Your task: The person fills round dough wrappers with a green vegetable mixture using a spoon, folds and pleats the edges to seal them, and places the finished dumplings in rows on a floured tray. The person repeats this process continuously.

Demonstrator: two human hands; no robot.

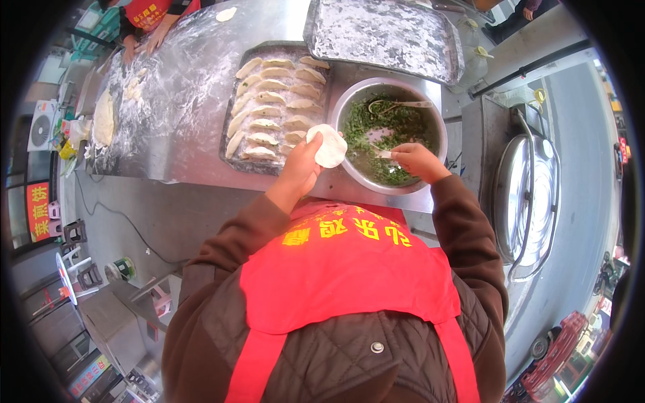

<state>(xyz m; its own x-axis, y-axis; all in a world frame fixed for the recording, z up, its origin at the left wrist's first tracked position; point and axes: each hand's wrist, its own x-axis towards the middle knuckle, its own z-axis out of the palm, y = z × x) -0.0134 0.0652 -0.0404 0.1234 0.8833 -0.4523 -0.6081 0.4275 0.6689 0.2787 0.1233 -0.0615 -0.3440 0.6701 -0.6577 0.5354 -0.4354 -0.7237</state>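
My left hand (303, 163) holds a round dough wrapper (330, 146) between the tray and the bowl. In my right hand (419, 161) is the handle of a spoon (380, 152), its end down in chopped green filling (391, 175). The filling lies in a wide stainless steel bowl (440, 126), where a second spoon (414, 104) rests near the far side. Left of the bowl, a dark floured tray (229, 118) bears rows of folded dumplings (269, 96); my left hand hides its near right corner.
Another floured tray (383, 38) stands beyond the bowl. On the floured steel table (186, 101) lies a dough piece (104, 119) at left. A co-worker's hands (151, 44) rest on the table at upper left. A large round metal lid (526, 199) is at right.
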